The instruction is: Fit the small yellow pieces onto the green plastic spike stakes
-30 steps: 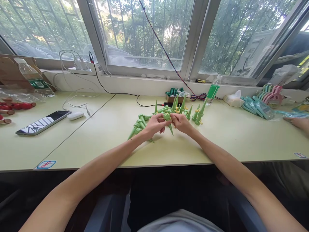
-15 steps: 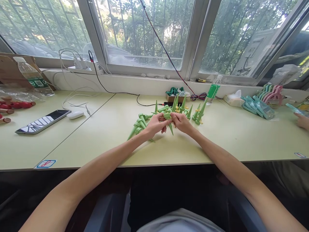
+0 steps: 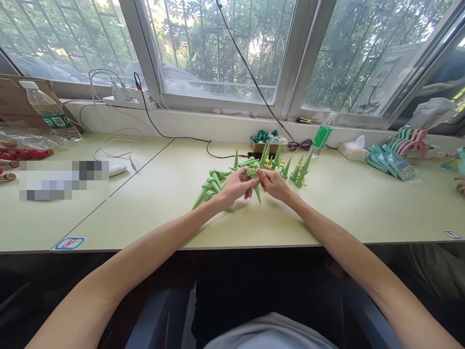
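Note:
A green plastic watering spike [image 3: 257, 193] hangs point down between my hands, its collar at finger height. My left hand [image 3: 236, 188] is closed around the collar from the left. From the other side my right hand [image 3: 275, 184] pinches at the collar; its fingertips hide whatever small part lies between them. Several more green spikes [image 3: 208, 188] lie in a pile just left of and behind my left hand. Behind my right hand, other spikes with small yellow side pieces [image 3: 301, 174] stand upright on their wide ends.
A green-labelled bottle [image 3: 322, 136], a small box [image 3: 258, 145] and a tissue box [image 3: 354, 149] stand at the back. Blue packets [image 3: 390, 162] and pink and green hangers [image 3: 412, 141] lie rightward. Another person's hand [image 3: 460, 185] shows at the right edge. White cables [image 3: 119, 140] lie left.
My hands and the spike between them stay almost in the same place. At the far right, the other person's hand has moved toward the frame's edge. The view has shifted slightly.

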Tool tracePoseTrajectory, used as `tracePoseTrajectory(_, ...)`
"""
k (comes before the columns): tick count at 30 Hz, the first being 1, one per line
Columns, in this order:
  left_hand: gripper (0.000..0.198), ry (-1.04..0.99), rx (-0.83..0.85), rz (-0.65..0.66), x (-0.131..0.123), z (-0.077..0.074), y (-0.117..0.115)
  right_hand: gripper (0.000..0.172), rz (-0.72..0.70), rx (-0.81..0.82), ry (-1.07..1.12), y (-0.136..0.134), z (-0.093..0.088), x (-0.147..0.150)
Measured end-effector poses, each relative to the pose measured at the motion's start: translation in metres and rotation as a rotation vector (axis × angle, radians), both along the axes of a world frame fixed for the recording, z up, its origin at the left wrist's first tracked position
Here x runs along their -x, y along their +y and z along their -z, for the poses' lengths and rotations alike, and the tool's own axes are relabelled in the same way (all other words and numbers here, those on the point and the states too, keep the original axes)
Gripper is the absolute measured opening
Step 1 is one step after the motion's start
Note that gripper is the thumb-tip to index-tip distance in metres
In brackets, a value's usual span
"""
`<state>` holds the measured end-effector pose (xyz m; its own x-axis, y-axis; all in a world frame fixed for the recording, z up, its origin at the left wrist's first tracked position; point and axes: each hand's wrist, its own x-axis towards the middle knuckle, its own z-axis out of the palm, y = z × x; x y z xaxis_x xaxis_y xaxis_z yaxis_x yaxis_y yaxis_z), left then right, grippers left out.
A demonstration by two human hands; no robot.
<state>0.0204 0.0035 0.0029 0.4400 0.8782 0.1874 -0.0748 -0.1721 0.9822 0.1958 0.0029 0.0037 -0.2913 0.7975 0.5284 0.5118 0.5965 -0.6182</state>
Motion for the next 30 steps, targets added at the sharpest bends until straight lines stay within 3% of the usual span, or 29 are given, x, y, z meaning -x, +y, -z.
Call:
tracePoseTrajectory(11, 0.039, 0.002, 0.018, 0.007, -0.0005, -0.0046, -0.0033, 0.063, -0.001, 0.004, -0.008, 0.0006, 0.0002, 0.0001)
tracePoseTrajectory(21, 0.043, 0.017, 0.025, 0.014, 0.0009, 0.0003, 0.0007, 0.063, -0.008, 0.022, -0.027, 0.0005, 0.0002, -0.0005)
tracePoseTrajectory(30, 0.036, 0.085, -0.008, -0.009, -0.0003, -0.0008, -0.0008, 0.064, -0.010, 0.043, -0.046, -0.0009, -0.0014, -0.0015)
